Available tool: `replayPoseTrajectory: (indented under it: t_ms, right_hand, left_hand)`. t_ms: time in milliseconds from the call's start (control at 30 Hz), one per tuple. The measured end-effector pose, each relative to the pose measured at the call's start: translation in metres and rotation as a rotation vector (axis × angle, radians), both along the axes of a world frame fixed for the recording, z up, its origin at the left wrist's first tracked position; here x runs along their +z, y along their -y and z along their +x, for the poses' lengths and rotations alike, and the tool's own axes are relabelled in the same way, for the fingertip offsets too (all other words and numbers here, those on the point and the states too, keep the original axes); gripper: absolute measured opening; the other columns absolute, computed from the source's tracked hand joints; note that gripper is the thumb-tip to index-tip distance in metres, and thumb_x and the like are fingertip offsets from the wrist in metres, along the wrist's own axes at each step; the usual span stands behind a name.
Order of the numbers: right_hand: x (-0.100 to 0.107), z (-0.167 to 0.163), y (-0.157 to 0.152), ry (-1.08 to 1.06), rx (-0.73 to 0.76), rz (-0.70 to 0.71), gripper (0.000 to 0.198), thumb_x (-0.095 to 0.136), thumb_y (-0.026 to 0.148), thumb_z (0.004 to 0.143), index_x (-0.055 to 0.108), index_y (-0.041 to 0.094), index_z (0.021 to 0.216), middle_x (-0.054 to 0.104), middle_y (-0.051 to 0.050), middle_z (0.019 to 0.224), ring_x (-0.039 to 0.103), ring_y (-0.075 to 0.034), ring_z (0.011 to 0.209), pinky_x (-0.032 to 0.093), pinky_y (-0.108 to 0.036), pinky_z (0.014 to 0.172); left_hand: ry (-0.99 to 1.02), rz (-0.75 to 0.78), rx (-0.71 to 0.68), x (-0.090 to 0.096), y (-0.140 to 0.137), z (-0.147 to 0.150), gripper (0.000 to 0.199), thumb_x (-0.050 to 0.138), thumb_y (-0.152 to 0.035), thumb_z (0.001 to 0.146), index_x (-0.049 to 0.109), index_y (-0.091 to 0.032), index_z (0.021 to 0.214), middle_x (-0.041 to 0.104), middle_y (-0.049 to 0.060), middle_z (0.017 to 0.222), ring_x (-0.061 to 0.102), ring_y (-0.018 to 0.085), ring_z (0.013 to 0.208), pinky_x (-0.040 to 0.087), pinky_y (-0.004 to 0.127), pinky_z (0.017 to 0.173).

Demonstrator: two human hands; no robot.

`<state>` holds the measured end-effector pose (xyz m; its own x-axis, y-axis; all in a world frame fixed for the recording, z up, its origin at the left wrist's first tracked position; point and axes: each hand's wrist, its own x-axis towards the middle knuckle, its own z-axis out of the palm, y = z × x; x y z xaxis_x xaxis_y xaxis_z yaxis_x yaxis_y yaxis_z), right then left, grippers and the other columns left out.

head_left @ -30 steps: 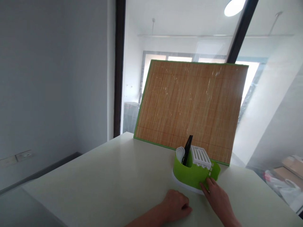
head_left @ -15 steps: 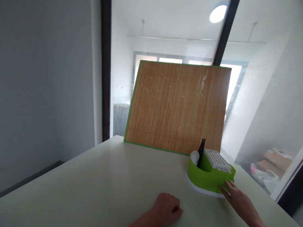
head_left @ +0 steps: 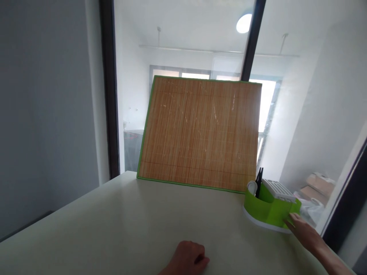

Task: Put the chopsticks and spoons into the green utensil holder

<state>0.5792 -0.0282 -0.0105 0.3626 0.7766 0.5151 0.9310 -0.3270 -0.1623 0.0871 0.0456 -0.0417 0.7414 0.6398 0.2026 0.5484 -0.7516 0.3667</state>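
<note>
A green storage caddy (head_left: 258,209) with a white base stands on the right part of the white table (head_left: 137,225). At its right end, my right hand (head_left: 302,228) has its thumb and fingers against the green wall; some fingertips are hidden. Inside the caddy are a round white item (head_left: 252,187) and a thin black two-pronged item (head_left: 259,182). A white slotted rack (head_left: 278,190) sits over its right side. My left hand (head_left: 189,256) rests on the table near the front edge of the view, curled into a loose fist, apart from the caddy.
A bamboo mat board (head_left: 200,133) with green edging leans upright at the table's back, against a glass partition with dark frames (head_left: 109,91). Cardboard boxes and plastic bags (head_left: 318,187) lie beyond the glass at right. A grey wall (head_left: 57,114) stands at left.
The caddy has slid right along the table with my right hand, away from in front of the mat's lower right corner. The view has turned slightly right. My left hand stays curled.
</note>
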Motion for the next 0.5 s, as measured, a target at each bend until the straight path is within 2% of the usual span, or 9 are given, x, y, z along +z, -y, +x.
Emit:
replayPoseTrajectory:
  t_ms: [100,233,333,433,500]
  right_hand:
    - [0.001,0.012,-0.003,-0.040,0.086,-0.096,0.038,0.036,0.039,0.082,0.059,0.013,0.099,0.063,-0.017,0.101,0.065,-0.024,0.084,0.052,-0.032,0.065]
    - [0.002,0.019,-0.007,-0.055,0.077,-0.128,0.035,0.035,0.038,0.083,0.057,0.014,0.097,0.062,-0.016,0.094,0.064,-0.023,0.078,0.050,-0.033,0.063]
    - [0.000,0.016,-0.006,-0.038,0.049,-0.111,0.041,0.034,0.039,0.083,0.055,0.011,0.104,0.057,-0.020,0.108,0.061,-0.027,0.087,0.050,-0.037,0.066]
    - [-0.006,0.003,0.004,0.018,0.006,-0.018,0.052,0.031,0.041,0.084,0.044,0.008,0.122,0.045,-0.023,0.126,0.057,-0.031,0.099,0.050,-0.042,0.070]
    - [-0.010,-0.013,0.016,0.098,-0.051,0.138,0.052,0.031,0.043,0.085,0.042,0.014,0.126,0.046,-0.020,0.126,0.058,-0.030,0.096,0.050,-0.041,0.065]
  left_hand:
    - [-0.001,-0.013,0.005,0.001,-0.001,0.000,0.019,0.049,-0.032,0.080,0.057,-0.020,0.068,0.061,0.000,0.068,0.051,0.013,0.062,0.033,0.024,0.061]
    - [-0.007,-0.029,0.020,0.001,-0.002,0.001,0.019,0.050,-0.032,0.079,0.056,-0.020,0.066,0.060,-0.001,0.066,0.050,0.013,0.061,0.031,0.024,0.059]
    - [0.005,-0.032,0.027,0.000,-0.003,0.001,0.018,0.050,-0.031,0.078,0.056,-0.020,0.066,0.059,-0.001,0.065,0.049,0.012,0.060,0.030,0.024,0.058]
    - [0.017,-0.025,0.016,-0.002,-0.004,0.000,0.019,0.050,-0.031,0.079,0.056,-0.019,0.066,0.059,-0.001,0.065,0.048,0.012,0.060,0.029,0.023,0.058]
    - [0.014,-0.023,0.009,-0.003,-0.004,0.000,0.020,0.049,-0.032,0.080,0.056,-0.019,0.067,0.059,-0.001,0.065,0.047,0.012,0.060,0.027,0.024,0.057]
